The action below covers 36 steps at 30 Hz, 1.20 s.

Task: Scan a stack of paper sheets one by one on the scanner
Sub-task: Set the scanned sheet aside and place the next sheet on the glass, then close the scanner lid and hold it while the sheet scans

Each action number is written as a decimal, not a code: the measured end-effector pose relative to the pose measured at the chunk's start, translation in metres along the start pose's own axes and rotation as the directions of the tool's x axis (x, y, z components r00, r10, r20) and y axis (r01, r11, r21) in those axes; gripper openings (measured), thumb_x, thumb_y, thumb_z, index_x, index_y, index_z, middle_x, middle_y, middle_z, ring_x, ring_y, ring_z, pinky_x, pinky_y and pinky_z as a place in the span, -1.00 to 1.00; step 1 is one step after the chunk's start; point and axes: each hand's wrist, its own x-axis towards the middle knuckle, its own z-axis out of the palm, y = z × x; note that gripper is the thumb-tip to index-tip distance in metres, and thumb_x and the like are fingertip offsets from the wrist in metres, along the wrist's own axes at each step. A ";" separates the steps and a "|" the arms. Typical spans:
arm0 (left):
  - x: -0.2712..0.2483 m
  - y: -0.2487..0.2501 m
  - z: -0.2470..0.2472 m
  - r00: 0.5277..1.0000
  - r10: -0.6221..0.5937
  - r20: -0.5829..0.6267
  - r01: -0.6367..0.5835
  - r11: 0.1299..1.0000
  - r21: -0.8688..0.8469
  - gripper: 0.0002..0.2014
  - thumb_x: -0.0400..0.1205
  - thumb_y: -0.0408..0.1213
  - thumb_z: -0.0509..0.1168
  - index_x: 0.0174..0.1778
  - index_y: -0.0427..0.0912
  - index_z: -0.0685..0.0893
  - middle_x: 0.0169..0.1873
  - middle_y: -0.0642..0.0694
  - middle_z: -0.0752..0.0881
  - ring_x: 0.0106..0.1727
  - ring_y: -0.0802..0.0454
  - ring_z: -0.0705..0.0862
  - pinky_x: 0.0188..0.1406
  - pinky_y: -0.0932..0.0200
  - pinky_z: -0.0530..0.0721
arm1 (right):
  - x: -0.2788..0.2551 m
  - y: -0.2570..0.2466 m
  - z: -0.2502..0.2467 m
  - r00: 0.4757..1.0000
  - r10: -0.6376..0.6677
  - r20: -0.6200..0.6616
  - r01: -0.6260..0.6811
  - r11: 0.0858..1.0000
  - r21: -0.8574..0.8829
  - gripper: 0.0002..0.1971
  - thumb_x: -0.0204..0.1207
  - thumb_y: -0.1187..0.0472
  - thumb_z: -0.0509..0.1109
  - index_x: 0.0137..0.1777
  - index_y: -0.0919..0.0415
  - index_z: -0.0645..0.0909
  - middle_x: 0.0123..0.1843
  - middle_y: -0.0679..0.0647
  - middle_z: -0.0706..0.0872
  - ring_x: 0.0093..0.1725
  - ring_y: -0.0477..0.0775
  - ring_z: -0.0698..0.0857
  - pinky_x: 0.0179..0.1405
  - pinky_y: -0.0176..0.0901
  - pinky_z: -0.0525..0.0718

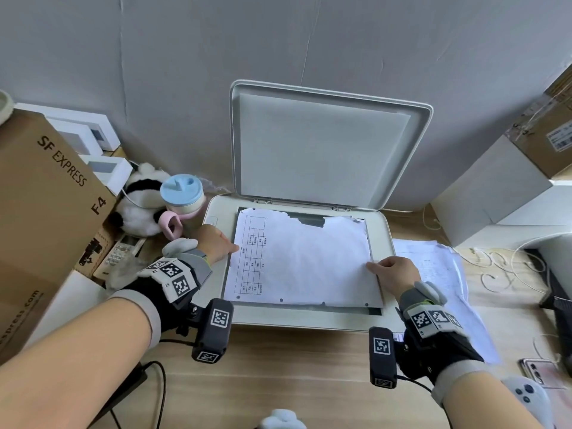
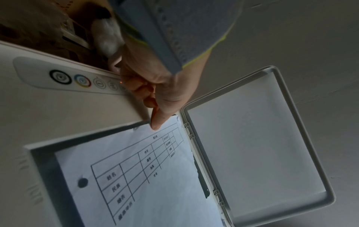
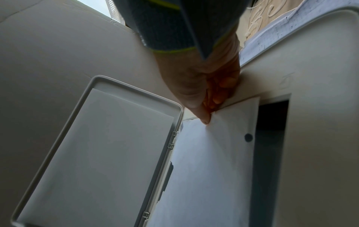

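A white flatbed scanner [image 1: 309, 318] stands on the desk with its lid [image 1: 325, 150] raised against the wall. One paper sheet [image 1: 303, 261] with a printed table and a torn far edge lies over the glass. My left hand [image 1: 216, 244] pinches its left edge; in the left wrist view the thumb of that hand [image 2: 153, 115] lies on the sheet [image 2: 155, 176] and the fingers are curled beside it. My right hand [image 1: 393, 270] pinches the right edge, which is slightly raised, with the thumb on top in the right wrist view [image 3: 210, 110]. The paper stack [image 1: 439, 267] lies right of the scanner.
A cardboard box [image 1: 46, 196], a panda plush [image 1: 139, 205] and a blue-lidded cup [image 1: 182, 193] crowd the left side. White boxes [image 1: 495, 193], cables [image 1: 501, 267] and a phone [image 1: 538, 370] are on the right. The scanner's buttons [image 2: 81, 80] sit by my left hand.
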 end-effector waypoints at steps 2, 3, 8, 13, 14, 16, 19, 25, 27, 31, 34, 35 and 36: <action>0.001 -0.001 0.001 1.000 -0.004 0.006 0.004 1.000 -0.003 -0.83 0.45 -0.27 0.52 -0.38 -0.20 0.67 -0.29 -0.09 0.69 -0.18 -0.02 0.62 -0.17 0.22 0.47 | 0.000 0.000 0.000 1.000 0.012 -0.008 -0.012 1.000 0.004 -0.77 0.40 0.03 0.50 -0.39 0.08 0.57 -0.37 -0.05 0.63 -0.30 0.02 0.57 -0.35 -0.21 0.44; 0.001 -0.002 0.002 1.000 -0.004 0.000 0.004 1.000 -0.016 -0.79 0.44 -0.28 0.52 -0.42 -0.17 0.62 -0.34 -0.05 0.67 -0.18 -0.02 0.61 -0.17 0.21 0.46 | 0.000 0.000 0.000 1.000 0.016 -0.009 -0.016 1.000 0.007 -0.76 0.39 0.04 0.50 -0.39 0.09 0.56 -0.37 -0.04 0.63 -0.33 0.00 0.56 -0.38 -0.22 0.42; 0.004 0.012 -0.012 0.993 0.054 -0.104 -0.064 0.993 -0.099 -0.84 0.50 -0.22 0.44 -0.20 -0.13 0.56 -0.32 -0.02 0.60 -0.11 -0.08 0.57 -0.12 0.18 0.37 | 0.004 0.001 -0.002 0.999 0.040 0.000 -0.040 0.998 0.058 -0.68 0.46 0.05 0.39 -0.44 0.18 0.47 -0.44 0.07 0.60 -0.34 0.11 0.55 -0.26 -0.17 0.47; 0.028 0.060 -0.051 0.965 0.174 -0.194 -0.245 0.861 -0.446 -0.58 0.56 -0.42 0.23 0.37 -0.20 0.45 0.04 -0.12 0.60 -0.12 -0.12 0.64 -0.21 0.11 0.60 | 0.003 -0.007 -0.013 0.998 0.052 0.043 -0.063 0.945 0.320 -0.78 0.56 0.24 0.27 -0.32 0.23 0.58 -0.42 0.08 0.57 -0.46 0.02 0.51 -0.47 -0.23 0.44; 0.032 0.073 -0.061 0.957 0.188 -0.223 -0.278 0.818 -0.503 -0.50 0.57 -0.47 0.18 0.47 -0.18 0.39 0.08 -0.09 0.56 -0.13 -0.09 0.64 -0.29 0.17 0.57 | 0.002 -0.009 -0.016 0.997 0.052 0.058 -0.070 0.930 0.360 -0.78 0.58 0.25 0.26 -0.31 0.22 0.58 -0.40 0.08 0.56 -0.46 0.02 0.51 -0.48 -0.25 0.42; 0.035 0.102 -0.080 0.936 0.222 -0.274 -0.342 0.755 -0.559 -0.41 0.58 -0.51 0.08 0.56 -0.11 0.29 0.25 -0.07 0.47 -0.08 -0.06 0.64 -0.34 0.25 0.56 | 0.002 -0.011 -0.022 0.996 0.046 0.074 -0.074 0.900 0.431 -0.77 0.59 0.25 0.24 -0.30 0.21 0.57 -0.39 0.07 0.56 -0.45 0.02 0.50 -0.46 -0.25 0.40; 0.036 0.124 -0.100 0.939 0.202 -0.277 -0.338 0.676 -0.655 -0.45 0.59 -0.53 -0.01 0.52 -0.10 0.34 0.12 -0.08 0.55 -0.34 0.05 0.62 -0.66 0.35 0.48 | 0.001 -0.013 -0.031 0.996 0.044 0.082 -0.080 0.851 0.519 -0.79 0.60 0.26 0.23 -0.27 0.21 0.58 -0.38 0.06 0.55 -0.43 0.00 0.50 -0.44 -0.27 0.40; 0.018 0.101 -0.107 0.969 0.042 -0.242 -0.228 0.522 -0.822 -0.77 0.65 -0.33 0.04 -0.28 -0.23 0.52 -0.33 -0.15 0.62 -0.56 0.05 0.61 -0.55 0.23 0.51 | -0.005 -0.014 -0.050 0.996 0.044 0.084 -0.089 0.727 0.681 -0.73 0.66 0.17 0.12 -0.20 0.18 0.58 -0.32 0.09 0.59 -0.37 0.02 0.55 -0.37 -0.25 0.48; 0.009 0.083 -0.101 0.980 -0.003 -0.198 -0.173 0.478 -0.861 -0.76 0.62 -0.33 0.08 -0.37 -0.23 0.49 -0.48 -0.13 0.62 -0.46 -0.02 0.61 -0.45 0.19 0.58 | -0.007 -0.014 -0.056 0.993 0.024 0.119 -0.104 0.674 0.731 -0.63 0.70 0.01 0.05 -0.14 0.16 0.61 -0.26 0.09 0.67 -0.29 0.04 0.62 -0.30 -0.20 0.53; -0.002 0.048 -0.079 0.997 -0.007 -0.078 -0.062 0.543 -0.838 -0.76 0.63 -0.39 0.10 -0.35 -0.24 0.53 -0.51 -0.10 0.66 -0.62 0.12 0.63 -0.59 0.32 0.62 | -0.008 -0.008 -0.068 0.977 -0.017 0.212 -0.164 0.575 0.802 -0.51 0.66 -0.19 -0.02 0.00 0.15 0.60 -0.34 0.00 0.81 -0.25 0.04 0.76 -0.26 -0.16 0.61; -0.003 0.019 -0.051 0.997 -0.028 -0.072 -0.035 0.660 -0.751 -0.74 0.64 -0.39 0.14 -0.39 -0.20 0.54 -0.61 -0.01 0.65 -0.52 0.15 0.63 -0.57 0.37 0.55 | -0.013 -0.003 -0.073 0.966 -0.032 0.256 -0.199 0.539 0.819 -0.62 0.66 -0.08 0.13 -0.02 0.22 0.60 -0.44 0.01 0.75 -0.51 -0.10 0.72 -0.52 -0.39 0.63; -0.004 0.009 -0.042 0.997 -0.036 -0.075 -0.028 0.704 -0.710 -0.75 0.63 -0.36 0.17 -0.39 -0.18 0.56 -0.55 -0.05 0.62 -0.44 0.08 0.63 -0.49 0.34 0.56 | -0.015 -0.001 -0.074 0.959 -0.033 0.281 -0.209 0.588 0.781 -0.65 0.67 -0.02 0.14 -0.03 0.25 0.61 -0.47 -0.01 0.75 -0.55 -0.14 0.68 -0.58 -0.45 0.58; -0.002 0.000 -0.033 0.996 -0.048 -0.078 -0.017 0.740 -0.672 -0.76 0.59 -0.33 0.22 -0.41 -0.14 0.58 -0.51 -0.07 0.59 -0.35 -0.02 0.61 -0.36 0.26 0.56 | -0.016 0.002 -0.072 0.951 -0.030 0.306 -0.214 0.650 0.729 -0.69 0.67 0.05 0.15 -0.05 0.25 0.63 -0.46 -0.03 0.76 -0.55 -0.15 0.68 -0.59 -0.47 0.55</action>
